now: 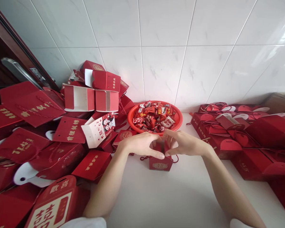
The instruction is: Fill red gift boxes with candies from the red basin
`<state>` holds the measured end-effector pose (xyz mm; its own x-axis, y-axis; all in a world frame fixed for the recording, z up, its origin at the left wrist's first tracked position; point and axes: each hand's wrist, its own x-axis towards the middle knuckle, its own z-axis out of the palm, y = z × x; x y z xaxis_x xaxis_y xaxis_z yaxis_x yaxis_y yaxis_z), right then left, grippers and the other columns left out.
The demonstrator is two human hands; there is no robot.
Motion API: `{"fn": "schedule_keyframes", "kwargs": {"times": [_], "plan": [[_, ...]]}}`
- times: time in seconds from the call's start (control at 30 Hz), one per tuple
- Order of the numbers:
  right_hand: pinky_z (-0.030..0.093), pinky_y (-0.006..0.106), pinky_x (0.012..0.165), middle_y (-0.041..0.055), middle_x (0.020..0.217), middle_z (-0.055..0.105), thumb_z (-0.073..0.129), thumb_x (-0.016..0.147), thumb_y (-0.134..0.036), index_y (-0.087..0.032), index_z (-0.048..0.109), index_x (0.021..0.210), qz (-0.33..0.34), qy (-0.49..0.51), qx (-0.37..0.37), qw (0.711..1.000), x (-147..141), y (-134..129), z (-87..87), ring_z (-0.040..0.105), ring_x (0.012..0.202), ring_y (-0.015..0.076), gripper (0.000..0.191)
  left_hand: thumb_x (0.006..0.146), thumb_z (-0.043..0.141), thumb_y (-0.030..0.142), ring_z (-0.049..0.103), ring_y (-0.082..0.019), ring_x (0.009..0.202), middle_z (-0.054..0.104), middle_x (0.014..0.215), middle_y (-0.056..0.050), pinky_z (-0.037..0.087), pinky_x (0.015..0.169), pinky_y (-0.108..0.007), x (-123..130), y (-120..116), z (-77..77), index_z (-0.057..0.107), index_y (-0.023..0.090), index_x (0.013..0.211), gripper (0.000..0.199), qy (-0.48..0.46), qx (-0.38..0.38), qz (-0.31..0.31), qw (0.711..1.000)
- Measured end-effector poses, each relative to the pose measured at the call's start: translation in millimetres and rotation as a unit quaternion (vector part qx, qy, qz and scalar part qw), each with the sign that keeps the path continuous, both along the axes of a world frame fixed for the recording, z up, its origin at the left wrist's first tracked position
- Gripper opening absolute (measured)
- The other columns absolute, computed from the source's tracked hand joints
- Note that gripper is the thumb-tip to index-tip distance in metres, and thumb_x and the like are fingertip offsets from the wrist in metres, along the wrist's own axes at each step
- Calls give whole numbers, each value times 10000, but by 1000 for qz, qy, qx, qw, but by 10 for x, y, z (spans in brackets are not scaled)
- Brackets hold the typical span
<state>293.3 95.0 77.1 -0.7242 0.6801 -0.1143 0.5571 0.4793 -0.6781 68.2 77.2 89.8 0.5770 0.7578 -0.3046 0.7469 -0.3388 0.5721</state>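
Observation:
A small red gift box point(160, 165) with a gold round emblem stands upright on the white table in front of me. Cord loops stick out at both its sides. My left hand point(142, 144) curves over the top from the left, thumb along the front upper edge. From the other side my right hand point(183, 143) grips the same top, its thumb close to my left thumb. Part of the upper box is hidden by my fingers. Right behind sits a red plastic basket point(131, 119) filled with wrapped candies point(154, 116).
Many red boxes point(68, 129), some with open ends, are heaped on the left. Rows of red boxes with rounded flaps point(230, 144) line the right. A brown carton point(279, 103) stands at the far right by the tiled wall point(163, 69). A metal handle point(21, 71) is at upper left.

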Motion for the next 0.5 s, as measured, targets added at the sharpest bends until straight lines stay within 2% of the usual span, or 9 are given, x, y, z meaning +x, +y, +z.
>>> {"fn": "schedule_keyframes", "kwargs": {"times": [0.1, 0.23, 0.3, 0.43, 0.5], "plan": [[498, 279, 656, 53, 957, 680, 703, 802, -291, -203, 530, 889, 41, 31, -35, 998, -4, 20, -33, 679, 862, 202, 213, 679, 784, 556, 660, -230, 847, 705, 966, -31, 431, 630, -263, -17, 15, -1, 660, 216, 1013, 492, 31, -13, 7, 999], [518, 289, 699, 51, 920, 680, 637, 822, -238, -197, 567, 828, 58, 22, -9, 998, 44, 49, -55, 675, 861, 193, 81, 702, 763, 452, 655, -243, 907, 686, 1019, -45, 428, 634, -269, -24, 3, 5, 637, 215, 952, 367, 71, 16, 45, 996], [531, 296, 723, 53, 916, 690, 626, 833, -257, -194, 574, 831, 62, 27, -21, 997, 80, 61, -47, 680, 865, 192, 82, 705, 756, 428, 646, -260, 968, 671, 1081, -58, 430, 649, -274, -10, -14, 11, 633, 223, 1033, 406, 90, 44, 70, 992], [540, 303, 740, 61, 927, 700, 627, 843, -323, -186, 591, 856, 50, 26, -26, 998, 170, 86, -1, 688, 866, 196, 141, 701, 759, 395, 631, -288, 1039, 649, 1151, -61, 439, 683, -288, 16, -40, -3, 499, 285, 1364, 721, 104, 87, 90, 987], [539, 317, 752, 64, 916, 704, 615, 849, -345, -183, 601, 863, 36, 17, -7, 999, 217, 98, 23, 683, 855, 202, 162, 709, 749, 385, 633, -294, 1040, 653, 1134, -61, 451, 694, -296, 21, -43, -22, 476, 293, 1396, 746, 108, 91, 86, 986]]}}
